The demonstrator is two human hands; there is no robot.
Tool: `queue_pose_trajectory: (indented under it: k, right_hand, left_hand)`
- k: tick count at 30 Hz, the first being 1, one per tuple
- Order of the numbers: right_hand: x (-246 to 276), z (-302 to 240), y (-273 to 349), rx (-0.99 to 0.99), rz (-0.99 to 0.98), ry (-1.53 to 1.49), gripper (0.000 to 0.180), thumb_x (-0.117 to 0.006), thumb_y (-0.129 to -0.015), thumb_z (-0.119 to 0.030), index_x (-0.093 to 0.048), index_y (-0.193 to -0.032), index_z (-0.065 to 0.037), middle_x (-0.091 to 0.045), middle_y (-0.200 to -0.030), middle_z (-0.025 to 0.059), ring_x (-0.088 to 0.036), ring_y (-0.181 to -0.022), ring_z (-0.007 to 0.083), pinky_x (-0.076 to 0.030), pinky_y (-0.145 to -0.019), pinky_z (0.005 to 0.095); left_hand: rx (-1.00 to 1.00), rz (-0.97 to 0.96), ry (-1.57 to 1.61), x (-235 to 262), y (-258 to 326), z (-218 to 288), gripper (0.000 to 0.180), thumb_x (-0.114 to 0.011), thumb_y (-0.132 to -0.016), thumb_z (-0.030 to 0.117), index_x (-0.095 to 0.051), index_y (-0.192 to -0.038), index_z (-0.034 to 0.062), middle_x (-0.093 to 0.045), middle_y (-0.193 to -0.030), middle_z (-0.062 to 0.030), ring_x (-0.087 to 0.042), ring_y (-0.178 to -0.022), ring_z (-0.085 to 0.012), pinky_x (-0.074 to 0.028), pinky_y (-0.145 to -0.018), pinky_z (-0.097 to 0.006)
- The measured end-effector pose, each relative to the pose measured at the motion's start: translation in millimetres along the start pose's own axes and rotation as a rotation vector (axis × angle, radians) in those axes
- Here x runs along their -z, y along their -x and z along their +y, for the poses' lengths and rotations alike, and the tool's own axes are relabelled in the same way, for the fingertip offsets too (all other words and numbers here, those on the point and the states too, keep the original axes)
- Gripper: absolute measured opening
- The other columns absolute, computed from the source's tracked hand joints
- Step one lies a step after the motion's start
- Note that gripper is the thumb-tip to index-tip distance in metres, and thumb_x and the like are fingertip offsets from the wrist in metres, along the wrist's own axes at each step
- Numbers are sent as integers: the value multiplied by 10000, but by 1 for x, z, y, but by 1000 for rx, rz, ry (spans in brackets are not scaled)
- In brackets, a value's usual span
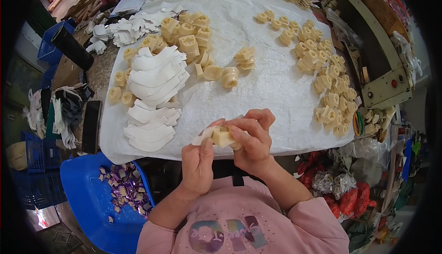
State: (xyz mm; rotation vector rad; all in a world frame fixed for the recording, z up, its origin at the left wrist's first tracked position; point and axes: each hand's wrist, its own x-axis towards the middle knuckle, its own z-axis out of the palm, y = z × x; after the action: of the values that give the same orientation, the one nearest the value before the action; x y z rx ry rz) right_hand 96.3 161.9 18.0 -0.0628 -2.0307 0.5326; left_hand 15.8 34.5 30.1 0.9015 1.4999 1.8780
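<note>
Close to the table's front edge, both hands meet on one cream plastic shoe heel (223, 137). My left hand (199, 164) is closed, its thumb pressing a white curved cover piece (202, 136) against the heel's left side. My right hand (254, 140) grips the heel's right side with bent fingers, hiding part of it. Ahead and to the left lie white cover pieces (157, 81) fanned in overlapping rows. Behind them is a heap of cream heels (188, 44), with a small stack of heels (245, 58) to its right.
A white cloth (271, 102) covers the table. More heels (329, 86) line its right side. A black phone (91, 127) and black cylinder (72, 48) lie left. A blue tub (83, 198) below holds purple shiny pieces (126, 187). A beige machine (386, 88) stands right.
</note>
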Motion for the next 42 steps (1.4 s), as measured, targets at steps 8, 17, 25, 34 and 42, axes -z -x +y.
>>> queue_pose_trajectory:
  k: [8,17,25,34,42]
  right_hand:
    - [16,-8,-9,9,-127,98,333,-662,-602,-32,-620,-921,-116,-613,-888,-2,-489,-799,221,-256,-772,443]
    - [27,-21,-20,-111,-487,226,253,-627,-557,-4,-562,-773,-119,-428,-760,17,-458,-804,216,-254,-773,445]
    - [24,-16,-12,-87,-544,193,223,-610,-579,9,-556,-765,-101,-429,-777,47,-441,-802,232,-252,-781,435]
    - [23,8,3,-334,-423,-256,283,-587,-657,57,-578,-893,-98,-467,-825,37,-463,-846,222,-267,-823,383]
    - [20,9,12,-410,-488,-457,283,-553,-655,74,-564,-895,-75,-457,-820,66,-454,-834,249,-304,-787,355]
  left_hand:
    - [-31,162,-252,10,0,13,256,-483,-963,120,-618,-1031,-86,-647,-885,-106,-566,-798,-104,-454,-713,-233]
    - [-30,98,-355,5,2,1,191,-529,-924,95,-647,-997,-36,-577,-749,-96,-501,-649,-138,-406,-594,-268]
    - [-263,45,-680,-5,8,-6,251,-488,-900,21,-589,-1121,-42,-580,-880,-183,-567,-757,-281,-453,-674,-340]
    - [-33,28,-141,13,6,-33,256,-610,-891,63,-633,-1143,23,-575,-933,-60,-540,-846,-118,-452,-748,-238]
    - [-152,36,-303,10,4,-28,96,-657,-851,86,-655,-914,14,-546,-740,-44,-475,-659,-146,-382,-554,-274]
